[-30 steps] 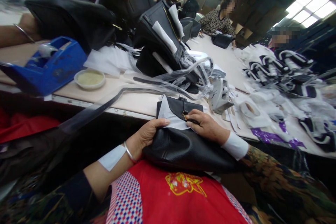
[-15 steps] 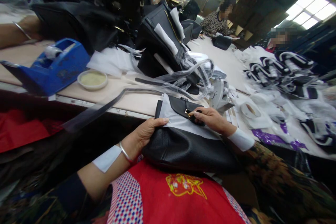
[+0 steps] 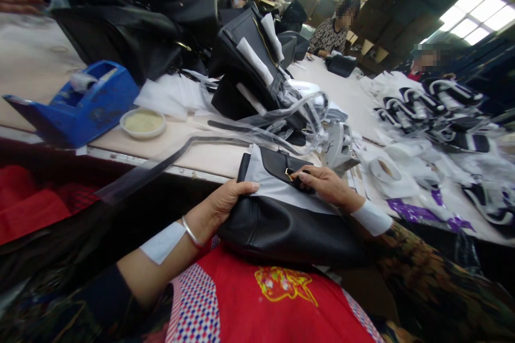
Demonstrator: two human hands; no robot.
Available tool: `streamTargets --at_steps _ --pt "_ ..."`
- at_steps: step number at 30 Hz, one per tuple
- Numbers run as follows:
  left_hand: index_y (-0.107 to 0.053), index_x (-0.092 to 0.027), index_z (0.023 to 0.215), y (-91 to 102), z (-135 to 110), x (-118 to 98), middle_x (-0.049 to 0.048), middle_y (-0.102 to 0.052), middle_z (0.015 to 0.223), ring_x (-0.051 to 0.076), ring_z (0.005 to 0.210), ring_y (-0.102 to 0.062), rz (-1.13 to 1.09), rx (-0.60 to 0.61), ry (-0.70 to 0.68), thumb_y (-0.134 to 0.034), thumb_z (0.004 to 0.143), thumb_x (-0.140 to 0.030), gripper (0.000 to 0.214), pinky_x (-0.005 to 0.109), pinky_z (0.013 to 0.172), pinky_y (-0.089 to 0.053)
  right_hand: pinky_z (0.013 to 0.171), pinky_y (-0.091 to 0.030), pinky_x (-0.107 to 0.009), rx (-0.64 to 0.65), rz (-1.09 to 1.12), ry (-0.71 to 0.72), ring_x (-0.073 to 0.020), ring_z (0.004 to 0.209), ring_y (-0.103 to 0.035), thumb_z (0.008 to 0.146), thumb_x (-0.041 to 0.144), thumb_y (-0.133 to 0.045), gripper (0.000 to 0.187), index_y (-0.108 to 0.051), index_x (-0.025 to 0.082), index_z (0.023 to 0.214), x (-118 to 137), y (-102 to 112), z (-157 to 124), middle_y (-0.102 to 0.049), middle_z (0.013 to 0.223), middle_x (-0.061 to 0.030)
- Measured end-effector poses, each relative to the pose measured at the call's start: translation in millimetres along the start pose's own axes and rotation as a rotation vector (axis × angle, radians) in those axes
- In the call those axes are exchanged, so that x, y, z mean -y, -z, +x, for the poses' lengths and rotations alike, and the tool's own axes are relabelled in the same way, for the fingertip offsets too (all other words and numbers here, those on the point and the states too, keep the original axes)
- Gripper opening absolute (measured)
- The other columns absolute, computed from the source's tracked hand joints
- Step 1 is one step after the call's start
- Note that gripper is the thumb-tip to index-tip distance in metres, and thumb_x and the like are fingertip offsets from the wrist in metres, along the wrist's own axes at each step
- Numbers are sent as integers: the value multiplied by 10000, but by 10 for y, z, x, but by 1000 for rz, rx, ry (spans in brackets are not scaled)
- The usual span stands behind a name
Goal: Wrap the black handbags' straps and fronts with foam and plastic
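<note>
A black leather handbag (image 3: pixel 289 228) lies tilted across my lap against the table edge. White tissue paper (image 3: pixel 263 179) covers part of it, tucked below the black flap (image 3: pixel 277 163). With the thumb on top, my left hand (image 3: pixel 225 201) is closed on the bag's left side. My right hand (image 3: pixel 322 182) pinches at the gold clasp (image 3: pixel 288 172) on the flap; a dark piece shows beneath its fingers, partly hidden.
A blue tape dispenser (image 3: pixel 94 102) and a shallow dish (image 3: pixel 142 122) stand at left near the table edge (image 3: pixel 193 172). Several black bags (image 3: pixel 249 53) and clear plastic strips (image 3: pixel 298 112) lie beyond. At right are a white roll (image 3: pixel 384 170) and wrapped straps. Co-workers sit farther back.
My hands and the handbag stay almost still. At the far left, a co-worker's braceleted arm has drawn back from the black bags, and more of the tabletop shows there.
</note>
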State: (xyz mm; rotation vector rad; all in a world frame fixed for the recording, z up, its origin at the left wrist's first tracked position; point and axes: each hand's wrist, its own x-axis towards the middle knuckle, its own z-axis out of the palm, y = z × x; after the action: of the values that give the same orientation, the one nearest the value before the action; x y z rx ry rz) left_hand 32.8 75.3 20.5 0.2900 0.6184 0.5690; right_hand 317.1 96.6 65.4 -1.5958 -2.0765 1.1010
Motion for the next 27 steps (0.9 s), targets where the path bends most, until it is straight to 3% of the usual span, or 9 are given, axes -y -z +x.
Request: streamTargets --at_steps 3,9,19,23,27 --pt "-706 -47 1119 -2 9 3 141 -784 776 255 613 -728 22 -16 -19 -725 723 -153 410 361 675 -594 634 -461 -290 -1 -2 -36 -166 683 -582 967 531 -484 453 -719 144 995 -17 -2 13 -653 784 -47" --pt "-709 -60 1123 20 35 24 132 -785 777 250 616 -721 28 -2 -47 -713 712 -155 422 360 673 -588 717 -471 -297 -35 -112 118 -175 782 -601 992 467 -467 449 -701 159 766 98 -64 -14 -654 901 -78" --pt "-737 -61 943 43 85 15 122 -764 732 223 579 -692 98 -74 -64 -697 703 -143 256 323 627 -569 971 -492 -355 58 -408 238 -224 997 -634 1006 303 -459 309 -716 146 1075 191 -354 -73 -620 1076 -127" --pt "-725 -85 1049 72 62 -19 120 -777 879 236 713 -721 160 -100 -153 -784 706 -204 367 329 709 -582 951 -503 -385 10 -442 256 -242 997 -629 989 305 -489 297 -698 140 1119 157 -397 -97 -617 1093 -142" --pt "-713 -93 1055 137 19 -41 123 -765 933 239 770 -722 246 -126 -233 -831 716 -273 401 332 736 -580 846 -492 -335 -63 -297 205 -198 898 -625 1018 353 -435 337 -715 169 983 154 -273 -98 -648 991 -94"
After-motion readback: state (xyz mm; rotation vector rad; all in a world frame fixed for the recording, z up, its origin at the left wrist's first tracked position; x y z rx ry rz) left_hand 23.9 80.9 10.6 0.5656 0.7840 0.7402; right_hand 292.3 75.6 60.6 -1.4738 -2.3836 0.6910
